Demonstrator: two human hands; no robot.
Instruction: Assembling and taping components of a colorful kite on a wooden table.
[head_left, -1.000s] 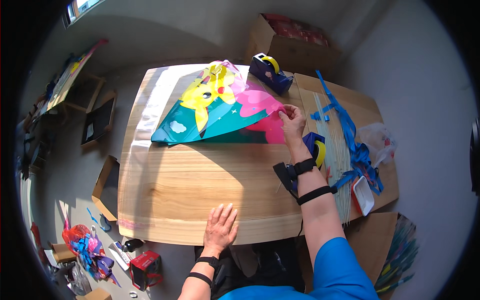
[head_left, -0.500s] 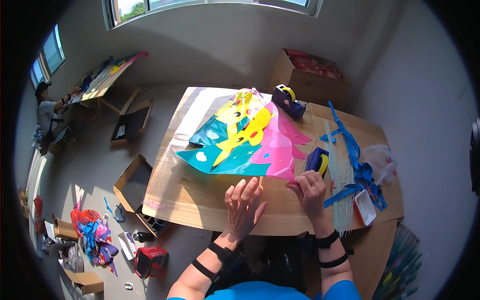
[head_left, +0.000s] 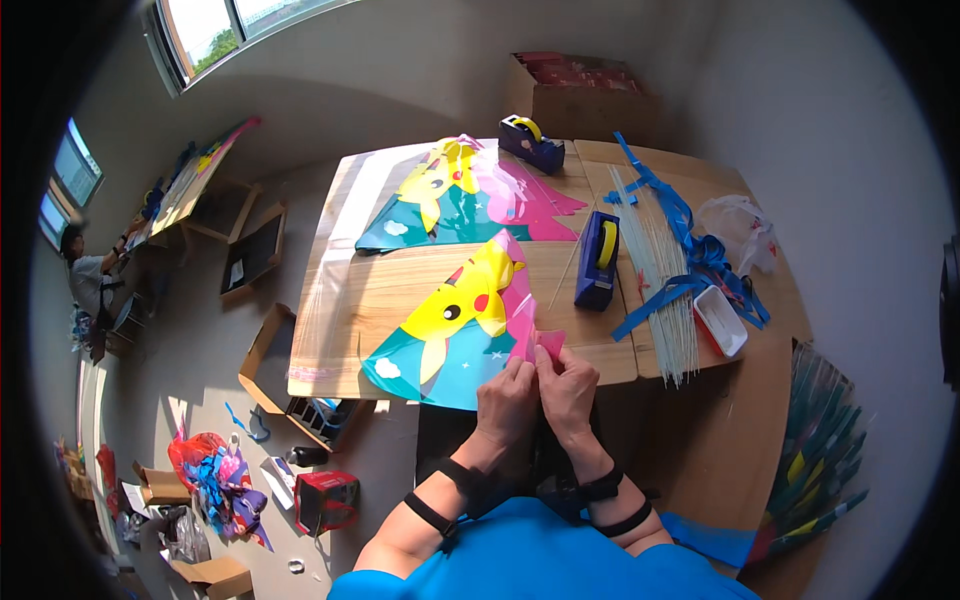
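At the table's near edge lies a glossy kite sail (head_left: 450, 325), teal, pink and yellow with a cartoon face. My left hand (head_left: 505, 402) pinches its pink edge. Close beside it, my right hand (head_left: 567, 388) grips a pink corner of the same sail, thumb and fingers pressed together. The folded film hides the fingertips in part. Farther back, a similar kite sail (head_left: 410, 222) lies on the wooden table (head_left: 330, 330), apart from the one I hold. To the right of my sail stands a dark blue tape dispenser (head_left: 597, 262) with a yellow roll.
Another tape dispenser (head_left: 532, 146) stands at the far edge. Thin pale rods (head_left: 660, 305), blue ribbon (head_left: 708, 262), a white-and-red tray (head_left: 722, 320) and a clear plastic bag (head_left: 742, 232) lie on the right. Cardboard boxes (head_left: 262, 365) stand on the left floor. A person (head_left: 88, 275) works at another table.
One sail has come toward me, away from the sail behind it. My left hand, formerly spread, has closed on the pink edge; my right hand has moved left and nearer to it.
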